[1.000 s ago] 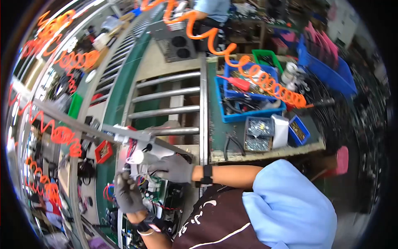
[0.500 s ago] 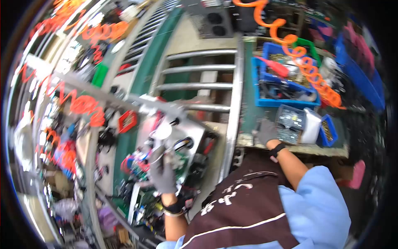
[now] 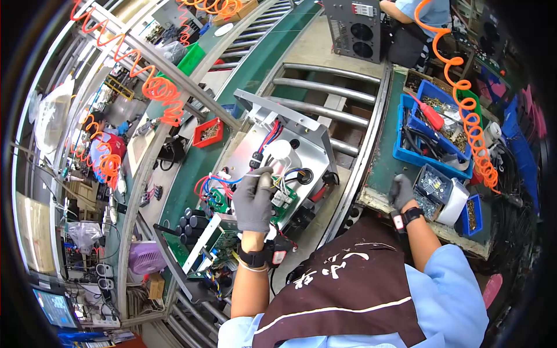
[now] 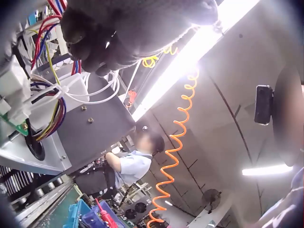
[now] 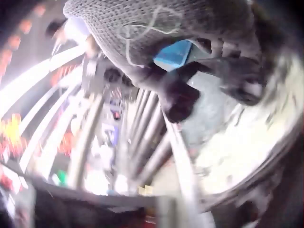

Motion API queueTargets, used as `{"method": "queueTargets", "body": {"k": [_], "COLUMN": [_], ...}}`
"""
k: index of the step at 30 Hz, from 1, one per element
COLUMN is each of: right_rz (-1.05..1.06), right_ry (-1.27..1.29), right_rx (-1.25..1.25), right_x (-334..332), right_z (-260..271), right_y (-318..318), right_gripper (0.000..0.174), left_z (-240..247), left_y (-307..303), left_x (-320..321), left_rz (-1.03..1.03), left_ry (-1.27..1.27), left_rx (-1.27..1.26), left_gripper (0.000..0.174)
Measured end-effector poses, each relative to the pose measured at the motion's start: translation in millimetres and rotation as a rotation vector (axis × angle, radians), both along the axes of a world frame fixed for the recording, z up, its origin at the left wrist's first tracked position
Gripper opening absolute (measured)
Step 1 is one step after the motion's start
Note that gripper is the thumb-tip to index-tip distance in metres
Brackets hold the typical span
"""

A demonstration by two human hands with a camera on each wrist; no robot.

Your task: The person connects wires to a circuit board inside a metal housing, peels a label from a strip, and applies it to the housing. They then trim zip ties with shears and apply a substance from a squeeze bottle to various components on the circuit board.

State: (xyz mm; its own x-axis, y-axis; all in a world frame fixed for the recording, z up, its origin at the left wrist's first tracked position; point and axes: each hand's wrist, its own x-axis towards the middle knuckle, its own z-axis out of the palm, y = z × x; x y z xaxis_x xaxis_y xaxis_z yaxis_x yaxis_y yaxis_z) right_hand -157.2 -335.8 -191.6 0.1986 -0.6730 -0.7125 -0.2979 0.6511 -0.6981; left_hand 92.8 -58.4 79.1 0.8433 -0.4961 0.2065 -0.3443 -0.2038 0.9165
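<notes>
My gloved left hand [image 3: 253,200] is over the open metal chassis [image 3: 243,148], its fingers curled round thin white wires [image 4: 97,99]. Right by its fingertips are a white round part [image 3: 278,151] and a black connector [image 3: 256,158] on red and blue wires. Below the hand lie green circuit boards [image 3: 284,197] and black capacitors [image 3: 193,223]. On the right, my gloved right hand [image 3: 400,192] is low over the workbench edge, beside a box of screws [image 3: 433,184]. In the right wrist view, dark pliers [image 5: 190,71] show between its thumb and fingers; the head view hides them.
Steel rollers [image 3: 325,110] run along the line behind the chassis. Blue bins [image 3: 432,136] of fasteners and a red-handled tool [image 3: 430,114] stand on the workbench [image 3: 380,174]. An orange coiled hose [image 3: 464,87] hangs above it. A red bin [image 3: 208,133] sits left of the chassis.
My right hand has left the chassis and reached right to the workbench, where the pliers lay. The left hand stays at the wiring. The head view has swung.
</notes>
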Motion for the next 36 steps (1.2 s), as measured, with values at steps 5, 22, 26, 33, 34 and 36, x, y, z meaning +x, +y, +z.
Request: {"method": "queueTargets", "body": {"k": [5,22,26,33,34,36], "right_rz": [-0.088,1.117,1.115,1.064,1.073,1.087], "right_ry": [-1.226,0.152,0.186,0.172,0.17,0.203], "right_rx": [0.464,-1.55,-1.533,-1.55,-1.553,-1.571], "right_x": [-4.2,114.8,112.9,108.7,109.8,113.9], "right_z": [131.8,261.1,261.7,258.5,261.4,267.7], "right_y": [66.0,147.3,149.2,148.6,148.8,149.7], "right_gripper": [0.052,0.082,0.082,0.085,0.085,0.084], "left_z": [1.3,3.1,1.2,-9.7,-12.9,-13.1], "left_y": [5.4,6.9,7.6,7.9,6.9,5.4], "left_x": [-10.9,-42.9,-48.9,-51.9,-53.1,-59.3], "left_rz": [0.074,0.07,0.045,0.114,0.129,0.125], "left_ry": [0.115,-0.23,-0.38,-0.526,-0.569,-0.545], "left_rx": [-0.152,-0.035,0.044,0.0,-0.029,-0.012], "left_gripper": [0.014,0.009,0.009,0.011,0.009,0.01]}}
